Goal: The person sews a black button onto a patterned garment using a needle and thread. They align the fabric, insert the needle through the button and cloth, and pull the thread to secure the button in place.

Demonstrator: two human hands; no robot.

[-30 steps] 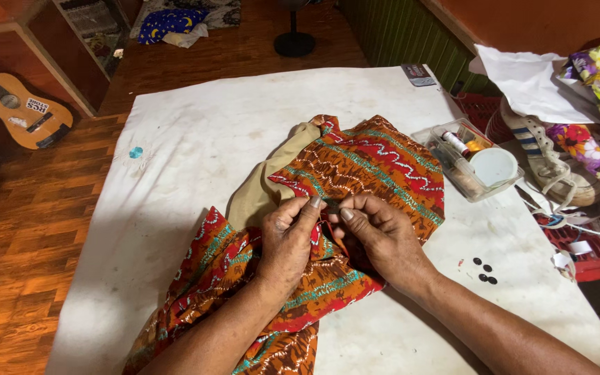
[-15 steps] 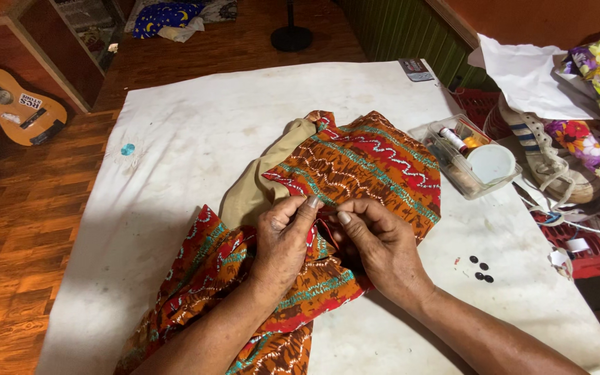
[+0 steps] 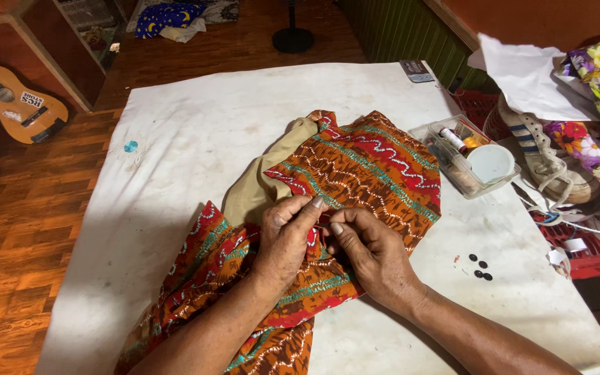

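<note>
While the patterned cloth (image 3: 362,173) lies on the white table (image 3: 196,139), a small fold of it is pinched between the fingertips of the left hand (image 3: 286,239) and right hand (image 3: 369,250), probably so it stays flat. Black buttons (image 3: 479,267) are kept right of the fingers.

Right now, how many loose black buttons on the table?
4, in a small cluster on the white table cover right of the right hand: buttons at and. The patterned cloth could hide more.
</note>
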